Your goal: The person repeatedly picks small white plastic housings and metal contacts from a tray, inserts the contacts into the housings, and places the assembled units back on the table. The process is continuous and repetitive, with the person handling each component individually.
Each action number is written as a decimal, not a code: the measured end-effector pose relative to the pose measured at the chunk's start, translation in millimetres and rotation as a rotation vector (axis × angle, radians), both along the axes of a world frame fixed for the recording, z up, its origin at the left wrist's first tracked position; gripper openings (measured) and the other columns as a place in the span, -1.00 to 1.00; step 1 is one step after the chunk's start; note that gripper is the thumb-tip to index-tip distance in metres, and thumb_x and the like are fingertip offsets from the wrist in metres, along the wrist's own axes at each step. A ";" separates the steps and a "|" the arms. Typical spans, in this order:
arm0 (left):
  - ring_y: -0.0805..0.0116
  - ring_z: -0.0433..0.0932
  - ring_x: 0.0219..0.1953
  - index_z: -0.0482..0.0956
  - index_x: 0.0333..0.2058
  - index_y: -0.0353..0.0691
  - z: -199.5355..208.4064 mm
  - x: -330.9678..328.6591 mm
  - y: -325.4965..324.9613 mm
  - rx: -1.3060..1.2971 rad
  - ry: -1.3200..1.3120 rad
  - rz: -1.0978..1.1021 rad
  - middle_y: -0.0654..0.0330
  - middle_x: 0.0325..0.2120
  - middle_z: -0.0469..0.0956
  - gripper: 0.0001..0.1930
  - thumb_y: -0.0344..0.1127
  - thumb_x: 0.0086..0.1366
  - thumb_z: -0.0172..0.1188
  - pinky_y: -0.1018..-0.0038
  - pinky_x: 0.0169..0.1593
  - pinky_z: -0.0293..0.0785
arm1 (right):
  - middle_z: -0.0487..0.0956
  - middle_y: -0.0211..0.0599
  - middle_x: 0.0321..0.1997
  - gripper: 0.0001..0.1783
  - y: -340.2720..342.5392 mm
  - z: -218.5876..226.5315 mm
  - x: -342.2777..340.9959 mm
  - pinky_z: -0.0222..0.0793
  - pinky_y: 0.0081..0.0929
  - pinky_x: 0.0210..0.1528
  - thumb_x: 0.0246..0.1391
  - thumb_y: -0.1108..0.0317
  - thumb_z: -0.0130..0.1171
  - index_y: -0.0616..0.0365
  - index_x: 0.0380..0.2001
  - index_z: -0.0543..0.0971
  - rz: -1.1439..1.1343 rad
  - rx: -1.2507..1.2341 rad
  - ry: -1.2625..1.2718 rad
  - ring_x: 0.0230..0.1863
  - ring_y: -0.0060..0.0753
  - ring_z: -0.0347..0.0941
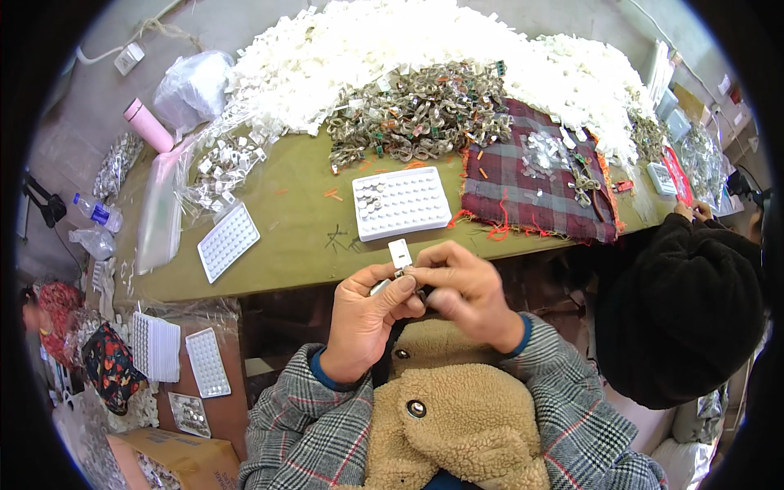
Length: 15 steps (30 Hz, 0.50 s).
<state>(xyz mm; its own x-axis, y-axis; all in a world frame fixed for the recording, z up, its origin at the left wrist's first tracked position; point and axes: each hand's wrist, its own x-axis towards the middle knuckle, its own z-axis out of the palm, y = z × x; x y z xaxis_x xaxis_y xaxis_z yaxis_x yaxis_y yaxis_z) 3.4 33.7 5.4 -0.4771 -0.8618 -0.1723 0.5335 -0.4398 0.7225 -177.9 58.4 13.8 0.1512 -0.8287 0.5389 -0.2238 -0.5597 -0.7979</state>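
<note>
Just in front of the table edge, both my hands meet at a small white plastic part (pixel 399 252) with a dark slot, standing upright between the fingers. My left hand (pixel 359 322) pinches its lower end between thumb and fingers. A small silvery metal piece (pixel 380 287) shows among those fingers; its kind is hard to make out. The fingertips of my right hand (pixel 478 298) press at the base of the white part, with that hand slightly blurred. Beyond them on the table lies a white tray (pixel 416 227) with rows of round pockets, several holding small metal pieces at its left side.
Behind the tray rise a heap of brown ribbon-like loops (pixel 420 114) and white plastic parts (pixel 376 41). A plaid cloth (pixel 506 175) lies right, a second tray (pixel 229 242) left, near a pink bottle (pixel 148 125). A person in black (pixel 682 314) sits at right.
</note>
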 end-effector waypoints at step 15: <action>0.76 0.30 -0.62 0.51 -0.09 -0.32 -21.7 7.1 -6.6 0.216 0.391 -0.313 0.34 -0.36 0.54 -0.70 -0.21 0.34 0.22 0.85 -0.50 0.30 | 0.57 -0.17 -0.13 -0.74 -9.9 9.3 -1.1 0.47 -0.38 -0.20 -0.09 0.48 0.38 0.26 -0.26 0.63 0.055 0.055 0.100 -0.23 -0.32 0.52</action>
